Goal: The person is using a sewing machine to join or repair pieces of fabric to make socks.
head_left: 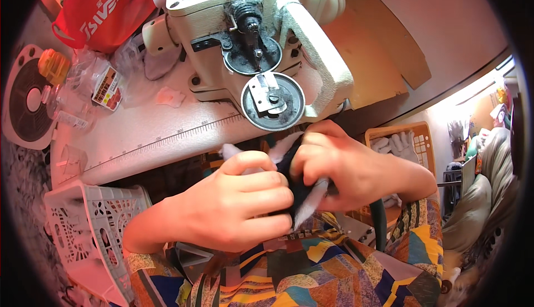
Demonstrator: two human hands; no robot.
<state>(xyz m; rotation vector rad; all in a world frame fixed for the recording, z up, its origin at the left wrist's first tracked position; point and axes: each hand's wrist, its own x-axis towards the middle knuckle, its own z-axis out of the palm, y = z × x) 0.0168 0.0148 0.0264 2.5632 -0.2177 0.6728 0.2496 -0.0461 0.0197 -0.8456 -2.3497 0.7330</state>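
Observation:
Both hands grip a small piece of black fabric (300, 191) with pale grey fluffy edging, held over my lap just in front of the sewing machine (208, 6). My left hand (233, 204) is closed on its left side, the fingers curled over it. On the other side my right hand (347, 165) pinches it with bent fingers, close to the left fingertips. Much of the piece is hidden behind the fingers. Just beyond the hands is the machine's toothed feed disc (295, 104), apart from the fabric; lint clings to the dark parts above it.
A white table (139, 129) with a printed ruler carries the machine. At its left lie a red bag (119, 6), a clear plastic bottle (69, 104) and a grey round-faced device (25, 98). A white basket (100, 223) stands lower left, a yellow basket (425, 145) of pale pieces right.

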